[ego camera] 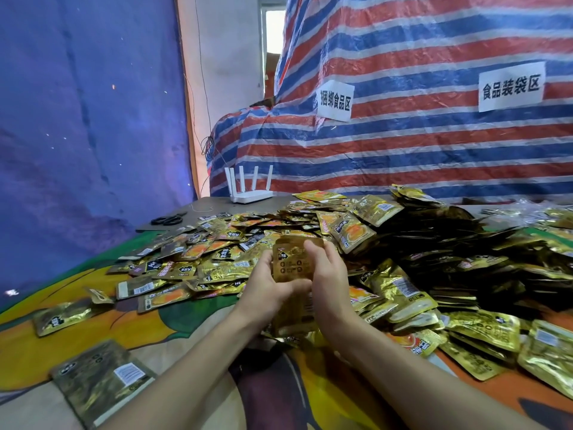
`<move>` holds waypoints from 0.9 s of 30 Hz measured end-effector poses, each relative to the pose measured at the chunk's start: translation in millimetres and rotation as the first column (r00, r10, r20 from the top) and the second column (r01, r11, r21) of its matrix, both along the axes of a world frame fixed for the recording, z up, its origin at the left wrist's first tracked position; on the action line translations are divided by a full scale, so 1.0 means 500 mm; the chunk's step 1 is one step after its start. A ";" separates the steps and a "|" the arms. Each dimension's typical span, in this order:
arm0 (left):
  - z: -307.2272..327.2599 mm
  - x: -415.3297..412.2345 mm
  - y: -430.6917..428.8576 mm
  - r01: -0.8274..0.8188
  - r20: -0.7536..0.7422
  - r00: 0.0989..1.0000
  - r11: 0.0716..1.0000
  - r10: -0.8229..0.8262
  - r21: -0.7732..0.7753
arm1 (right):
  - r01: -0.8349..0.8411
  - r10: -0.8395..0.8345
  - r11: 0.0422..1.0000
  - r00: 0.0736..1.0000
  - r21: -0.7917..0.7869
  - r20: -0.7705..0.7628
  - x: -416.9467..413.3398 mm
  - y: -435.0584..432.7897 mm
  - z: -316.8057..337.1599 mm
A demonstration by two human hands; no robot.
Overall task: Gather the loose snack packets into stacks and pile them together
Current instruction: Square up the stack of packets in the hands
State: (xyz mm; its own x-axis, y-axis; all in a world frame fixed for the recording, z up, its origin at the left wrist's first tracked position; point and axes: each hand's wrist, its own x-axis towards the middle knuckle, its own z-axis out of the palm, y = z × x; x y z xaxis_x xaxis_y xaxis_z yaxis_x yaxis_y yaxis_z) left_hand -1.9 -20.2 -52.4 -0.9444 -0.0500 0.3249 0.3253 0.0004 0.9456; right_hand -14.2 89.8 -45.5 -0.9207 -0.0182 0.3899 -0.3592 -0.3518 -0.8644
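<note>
Both my hands hold one small stack of gold snack packets (293,263) upright above the table. My left hand (268,285) grips its left edge and bottom, and my right hand (325,274) grips its right edge, thumb over the top. Under my hands another gold packet (294,319) shows, blurred. Loose gold packets (198,265) lie scattered to the left and behind. A big heap of stacked packets (449,259) rises on the right. Single packets lie near me at the left (102,380) and far left (60,318).
A colourful printed cloth (173,333) covers the table. A white router with several antennas (251,189) and black scissors (169,219) sit at the far edge. A striped tarp with paper signs (403,119) stands behind; a blue sheet (86,119) hangs left.
</note>
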 end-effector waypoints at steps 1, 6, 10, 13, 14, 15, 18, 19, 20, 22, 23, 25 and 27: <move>0.002 0.002 -0.002 0.019 -0.020 1.000 0.999 -0.019 -0.036 | 0.011 -0.011 1.000 1.000 -0.004 -0.019 0.001 -0.002 0.000; 0.007 0.014 -0.008 0.012 -0.100 0.994 0.966 -0.040 -0.260 | -0.037 0.040 0.998 0.996 0.046 -0.074 0.000 -0.005 -0.002; 0.006 0.020 -0.004 -0.045 -0.163 0.987 0.953 -0.005 -0.299 | -0.039 0.051 0.992 0.994 0.123 -0.093 -0.006 -0.007 0.005; 0.011 0.024 0.004 -0.071 -0.215 0.977 0.963 0.014 -0.261 | -0.013 0.033 0.988 0.991 0.154 -0.127 -0.004 -0.001 0.012; 0.014 0.025 0.007 -0.071 -0.232 0.973 0.971 0.017 -0.228 | -0.007 0.028 0.987 0.991 0.163 -0.130 -0.005 0.005 0.015; 0.018 0.028 0.009 -0.082 -0.249 0.968 0.976 0.030 -0.201 | 0.007 0.019 0.983 0.990 0.183 -0.140 -0.004 0.013 0.020; 0.030 0.031 0.015 -0.126 -0.260 0.962 0.982 0.087 -0.137 | 0.079 -0.034 0.953 0.987 0.292 -0.154 0.005 0.046 0.042; 0.038 0.034 0.019 -0.128 -0.244 0.965 0.984 0.095 -0.125 | 0.113 -0.058 0.935 0.984 0.335 -0.170 0.010 0.060 0.046; 0.046 0.036 0.023 -0.119 -0.224 0.970 0.986 0.091 -0.116 | 0.165 -0.091 0.905 0.976 0.391 -0.200 0.015 0.074 0.047; 0.059 0.040 0.039 -0.060 -0.180 0.983 0.995 0.044 -0.085 | 0.278 -0.154 0.812 0.950 0.512 -0.272 0.033 0.115 0.050; 0.061 0.041 0.043 -0.038 -0.156 0.987 0.998 0.029 -0.054 | 0.319 -0.171 0.760 0.939 0.566 -0.300 0.040 0.132 0.052; 0.049 0.045 0.065 -0.002 -0.109 0.994 1.000 0.004 0.012 | 0.393 -0.232 0.631 0.918 0.669 -0.320 0.060 0.188 0.060; 0.019 0.051 0.081 -0.014 -0.096 0.995 1.000 0.014 -0.005 | 0.421 -0.301 0.483 0.903 0.768 -0.306 0.079 0.254 0.070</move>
